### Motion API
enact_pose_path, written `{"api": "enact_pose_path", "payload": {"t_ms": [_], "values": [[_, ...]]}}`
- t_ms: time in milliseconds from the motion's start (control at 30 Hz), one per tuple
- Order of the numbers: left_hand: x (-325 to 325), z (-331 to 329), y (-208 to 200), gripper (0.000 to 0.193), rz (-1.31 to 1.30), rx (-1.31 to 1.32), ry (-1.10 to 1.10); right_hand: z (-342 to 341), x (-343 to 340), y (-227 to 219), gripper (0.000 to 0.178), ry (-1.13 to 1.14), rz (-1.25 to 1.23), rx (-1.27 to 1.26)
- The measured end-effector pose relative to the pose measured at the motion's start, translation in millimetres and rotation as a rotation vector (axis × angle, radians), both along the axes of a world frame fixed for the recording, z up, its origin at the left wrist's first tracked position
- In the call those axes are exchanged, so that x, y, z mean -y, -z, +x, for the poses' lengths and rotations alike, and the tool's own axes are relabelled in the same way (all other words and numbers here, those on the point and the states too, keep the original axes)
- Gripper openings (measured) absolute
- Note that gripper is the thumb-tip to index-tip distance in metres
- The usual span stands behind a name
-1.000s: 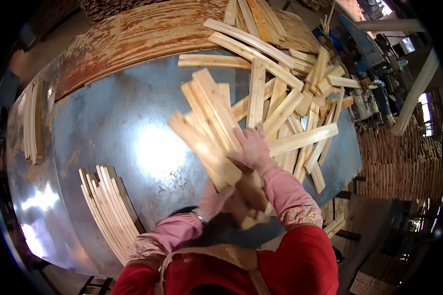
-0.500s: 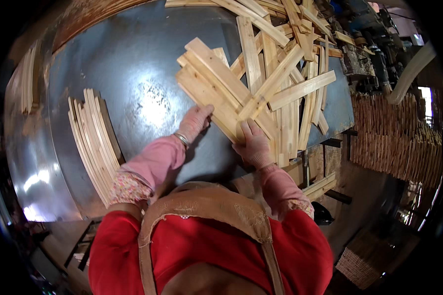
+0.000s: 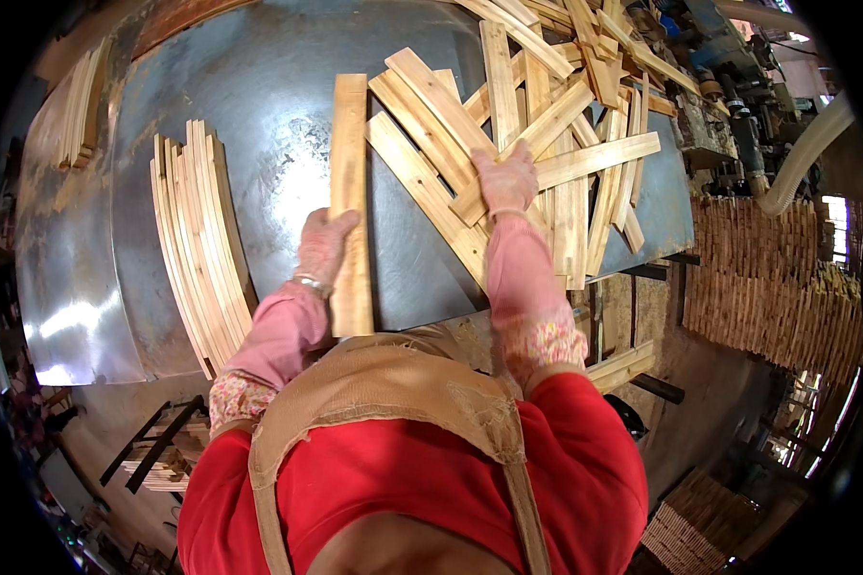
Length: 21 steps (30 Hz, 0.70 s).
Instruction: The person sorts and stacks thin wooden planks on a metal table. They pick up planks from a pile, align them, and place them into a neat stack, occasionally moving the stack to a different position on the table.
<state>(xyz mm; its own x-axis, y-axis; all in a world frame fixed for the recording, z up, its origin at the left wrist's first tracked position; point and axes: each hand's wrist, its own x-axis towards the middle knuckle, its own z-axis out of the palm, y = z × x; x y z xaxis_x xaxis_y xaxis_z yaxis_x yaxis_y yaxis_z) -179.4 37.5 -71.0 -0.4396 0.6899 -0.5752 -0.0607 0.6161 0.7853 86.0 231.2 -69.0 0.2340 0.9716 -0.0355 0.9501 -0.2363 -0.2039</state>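
My left hand [image 3: 324, 247] is closed on a single wooden slat [image 3: 351, 172], which points away from me over the metal tabletop [image 3: 408, 273]. To the right, my right hand [image 3: 506, 180] lies on a crossing slat [image 3: 556, 123] at the near edge of the loose pile, fingers bent over the wood; its grip is partly hidden. Beside that hand, several pale slats [image 3: 422, 187] lie slanted next to each other. Left of my left hand, a row of slats [image 3: 197, 230] stands on edge, packed side by side.
A jumbled heap of slats [image 3: 599, 72] covers the table's far right. A smaller bundle [image 3: 84, 105] sits at the far left. Beyond the right edge are tall stacks of wood [image 3: 767, 273] and a pale hose [image 3: 805, 158]. A dark metal rack [image 3: 163, 446] stands below left.
My left hand has drawn one slat away from the slanted group, to the left, and turned it nearly straight. My right hand has moved up and right onto the crossing slats.
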Motion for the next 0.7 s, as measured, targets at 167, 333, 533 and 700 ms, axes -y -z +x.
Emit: {"api": "enact_pose_path", "payload": {"t_ms": [167,333,533,700], "values": [[55,-49,-16,0.048,-0.470,-0.717,0.140,10,-29,8,0.102,0.139,-0.034,-0.066],[123,-87,1,0.062,-0.544,-1.090,0.279,39,-23,25,0.082,0.172,0.122,-1.015],[165,-108,12,0.094,-0.456,-1.036,0.334,-38,66,66,0.060,-0.265,-0.008,-1.435],[188,-178,15,0.100,-0.399,-1.072,-0.033,-199,185,67,0.068,-0.385,-0.447,-1.049]]}}
